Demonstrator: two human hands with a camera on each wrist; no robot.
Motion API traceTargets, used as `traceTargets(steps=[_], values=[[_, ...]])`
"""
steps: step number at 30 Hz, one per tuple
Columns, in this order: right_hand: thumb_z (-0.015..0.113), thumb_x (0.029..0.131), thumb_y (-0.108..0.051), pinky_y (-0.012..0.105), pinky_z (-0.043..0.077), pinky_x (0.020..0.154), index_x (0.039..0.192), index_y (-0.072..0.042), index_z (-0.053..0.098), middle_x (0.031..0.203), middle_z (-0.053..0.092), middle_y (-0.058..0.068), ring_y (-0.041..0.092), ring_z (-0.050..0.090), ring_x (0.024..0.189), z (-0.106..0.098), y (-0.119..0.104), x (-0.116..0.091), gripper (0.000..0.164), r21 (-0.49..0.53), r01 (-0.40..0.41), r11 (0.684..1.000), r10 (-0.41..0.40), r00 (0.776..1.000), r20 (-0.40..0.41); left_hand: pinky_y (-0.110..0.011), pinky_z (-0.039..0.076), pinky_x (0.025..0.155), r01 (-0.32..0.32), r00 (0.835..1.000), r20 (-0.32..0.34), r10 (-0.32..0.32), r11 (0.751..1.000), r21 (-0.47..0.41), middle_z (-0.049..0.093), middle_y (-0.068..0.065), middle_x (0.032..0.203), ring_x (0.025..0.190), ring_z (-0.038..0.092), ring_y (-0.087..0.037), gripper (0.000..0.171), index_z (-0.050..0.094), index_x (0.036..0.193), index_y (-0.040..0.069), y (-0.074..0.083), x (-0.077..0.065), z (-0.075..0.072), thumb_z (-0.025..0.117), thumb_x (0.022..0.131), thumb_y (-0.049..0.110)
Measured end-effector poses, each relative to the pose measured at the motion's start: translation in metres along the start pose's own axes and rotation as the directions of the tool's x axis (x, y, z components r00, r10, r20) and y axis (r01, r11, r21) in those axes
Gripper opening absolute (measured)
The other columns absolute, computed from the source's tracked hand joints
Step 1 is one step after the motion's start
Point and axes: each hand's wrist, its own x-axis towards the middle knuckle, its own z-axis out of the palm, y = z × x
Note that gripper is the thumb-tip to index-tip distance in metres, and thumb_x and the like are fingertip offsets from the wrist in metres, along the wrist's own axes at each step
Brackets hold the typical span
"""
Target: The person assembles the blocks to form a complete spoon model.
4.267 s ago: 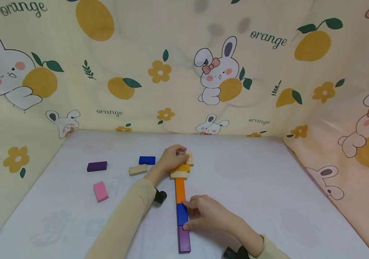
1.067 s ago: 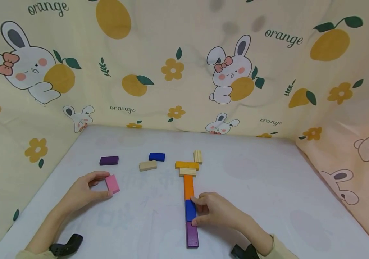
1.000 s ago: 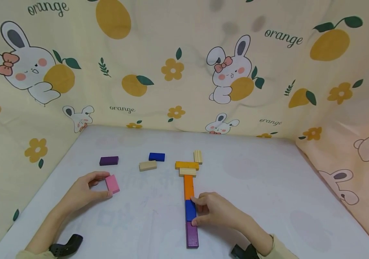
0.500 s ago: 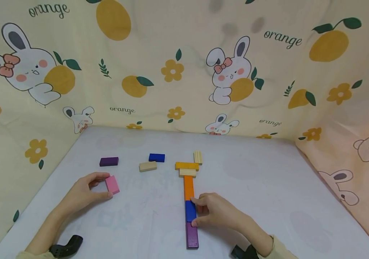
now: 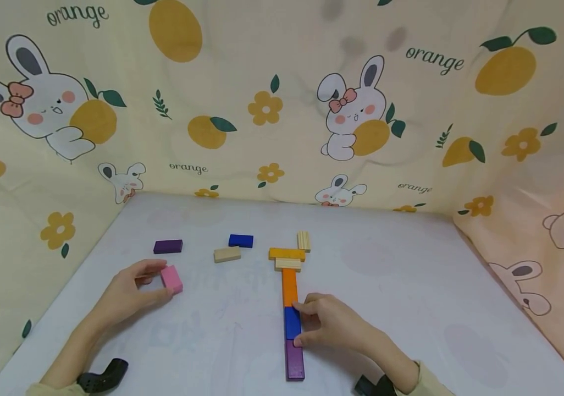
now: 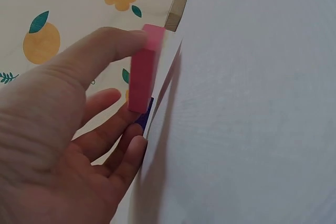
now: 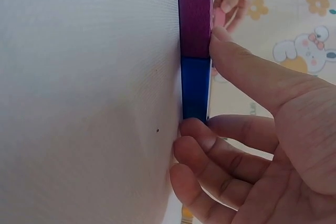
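My left hand [image 5: 128, 292] pinches a pink wooden block [image 5: 171, 279] between thumb and fingertips at the table's left. In the left wrist view a gap and a shadow separate the pink block [image 6: 144, 72] from the tabletop. My right hand [image 5: 333, 323] grips a blue block [image 5: 292, 323] in the middle row, thumb near its joint with a purple block [image 5: 294, 362] and index finger at the other end. Beyond the blue block the row continues with an orange block [image 5: 289, 287], a pale wooden piece [image 5: 288, 265] and a yellow block [image 5: 287, 253] lying crosswise.
A ridged pale piece [image 5: 304, 241] stands behind the yellow block's right end. Left of the row lie a loose blue block [image 5: 241, 241], a beige block [image 5: 227, 254] and a dark purple block [image 5: 168, 246]. Printed cloth [image 5: 272, 143] walls the table's back and sides.
My left hand has gone from the row's far end to the pink block on the left; just now it tilts and raises that block slightly. My right hand keeps its place on the blue block.
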Motion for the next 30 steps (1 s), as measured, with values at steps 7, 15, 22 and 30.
traceTargets(steps=[7, 15, 22, 30], values=[[0.079, 0.076, -0.054, 0.023, 0.046, 0.069, 0.131, -0.004, 0.063, 0.102, 0.062, -0.009, 0.008, 0.05, 0.081, -0.002, 0.001, 0.001, 0.075, -0.022, -0.006, 1.0, 0.006, 1.0, -0.002, -0.019, 0.048, 0.087, -0.044, 0.996, -0.076, 0.04, 0.997, -0.058, 0.058, -0.012, 0.13, 0.113, 0.056, -0.03, 0.066, 0.054, 0.136, 0.008, 0.005, 0.001, -0.003, 0.077, 0.085, 0.041], [0.079, 0.076, -0.053, 0.024, 0.046, 0.073, 0.13, -0.004, 0.064, 0.102, 0.062, -0.01, 0.008, 0.049, 0.083, 0.001, 0.0, 0.001, 0.075, -0.031, 0.002, 1.0, -0.002, 1.0, -0.004, -0.021, 0.05, 0.087, -0.221, 0.973, -0.119, 0.198, 0.947, -0.232, 0.061, -0.008, 0.126, 0.111, 0.058, -0.02, 0.055, 0.056, 0.133, 0.006, 0.041, 0.011, 0.004, 0.079, 0.086, 0.023], [0.079, 0.076, -0.053, 0.025, 0.047, 0.074, 0.131, -0.004, 0.063, 0.105, 0.063, -0.008, 0.008, 0.05, 0.084, 0.0, 0.001, 0.001, 0.075, -0.023, 0.004, 1.0, -0.004, 1.0, 0.0, -0.039, 0.05, 0.093, -0.238, 0.971, -0.064, 0.229, 0.951, -0.199, 0.062, -0.006, 0.125, 0.111, 0.06, -0.024, 0.059, 0.058, 0.13, 0.009, 0.07, 0.052, 0.021, 0.082, 0.082, 0.033], [0.079, 0.076, -0.051, 0.023, 0.047, 0.073, 0.13, -0.003, 0.063, 0.102, 0.063, -0.009, 0.007, 0.05, 0.082, 0.0, 0.002, 0.0, 0.074, -0.003, 0.009, 1.0, -0.009, 1.0, 0.003, -0.043, 0.048, 0.097, -0.162, 0.985, 0.024, 0.168, 0.973, -0.161, 0.063, -0.003, 0.122, 0.113, 0.058, -0.025, 0.06, 0.06, 0.128, 0.013, 0.091, 0.112, 0.064, 0.083, 0.08, 0.038]])
